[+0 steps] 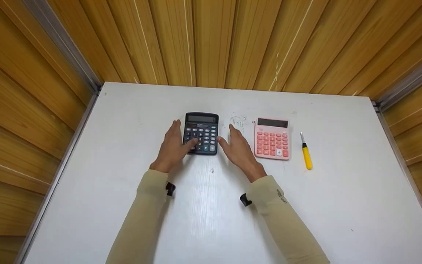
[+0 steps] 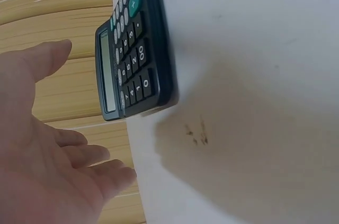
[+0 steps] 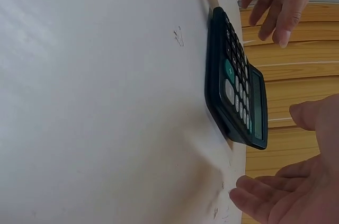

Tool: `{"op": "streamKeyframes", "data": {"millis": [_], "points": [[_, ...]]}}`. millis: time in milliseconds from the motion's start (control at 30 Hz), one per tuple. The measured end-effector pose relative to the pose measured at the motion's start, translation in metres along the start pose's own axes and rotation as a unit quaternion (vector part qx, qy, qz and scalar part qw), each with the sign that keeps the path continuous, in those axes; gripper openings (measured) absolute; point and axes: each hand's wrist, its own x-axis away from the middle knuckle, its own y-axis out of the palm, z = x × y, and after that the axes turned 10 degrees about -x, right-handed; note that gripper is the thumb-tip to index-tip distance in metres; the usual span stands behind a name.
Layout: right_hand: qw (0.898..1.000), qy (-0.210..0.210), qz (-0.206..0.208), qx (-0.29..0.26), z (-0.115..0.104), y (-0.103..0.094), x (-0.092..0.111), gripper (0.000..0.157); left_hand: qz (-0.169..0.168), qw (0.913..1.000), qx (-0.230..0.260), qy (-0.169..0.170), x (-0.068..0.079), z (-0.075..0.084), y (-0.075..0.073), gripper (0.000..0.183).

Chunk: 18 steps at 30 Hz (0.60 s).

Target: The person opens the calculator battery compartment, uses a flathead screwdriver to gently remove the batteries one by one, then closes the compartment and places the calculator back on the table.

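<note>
A black calculator [image 1: 201, 134] lies face up on the white table, its screen toward the far side. To its left is my left hand [image 1: 172, 148], fingers extended and the thumb reaching over the lower keys in the head view. In the left wrist view that hand [image 2: 47, 123] is apart from the calculator [image 2: 135, 49], palm facing it. My right hand [image 1: 238, 148] stands on the other side, fingers straight, thumb near the calculator's right edge. The right wrist view shows a gap between this hand [image 3: 296, 176] and the calculator [image 3: 235, 83].
A pink calculator [image 1: 271, 141] lies face up right of my right hand. Beyond it is a screwdriver [image 1: 306, 152] with a yellow handle. Wood-look panels [image 1: 211, 44] rise behind the white table [image 1: 211, 227], which bears small dark marks.
</note>
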Motion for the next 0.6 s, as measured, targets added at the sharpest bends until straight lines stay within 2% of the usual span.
{"op": "streamKeyframes", "data": {"millis": [367,600], "points": [[0.998,-0.016,0.019,-0.062,0.002,0.012,-0.006,0.066,0.001,0.9973,0.072,-0.014,-0.008,-0.006,0.006,0.080],[0.996,-0.032,0.026,-0.078,0.000,0.021,-0.009,0.059,0.012,0.9961,0.084,-0.022,-0.013,-0.006,0.014,0.072]]}}
